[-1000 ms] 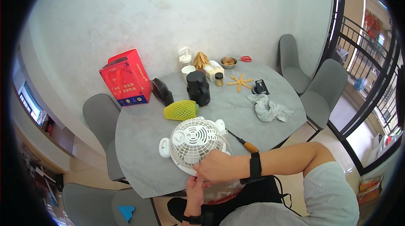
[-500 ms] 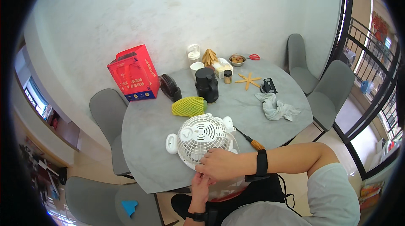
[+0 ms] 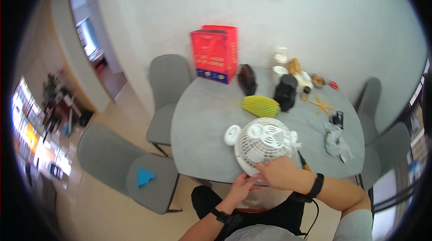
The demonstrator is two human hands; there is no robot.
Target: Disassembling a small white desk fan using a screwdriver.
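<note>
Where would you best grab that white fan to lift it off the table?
Probably by the round grille rim of the white fan, one hand at each side, from the table's near edge: it lies face up, and the left hand and right hand already meet there.

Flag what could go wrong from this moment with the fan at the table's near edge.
The white fan lies at the near rim of the round table, both hands on its lower grille; a slip might tip it into the lap. The screwdriver lies close beside the right hand and could get knocked off the edge.
</note>
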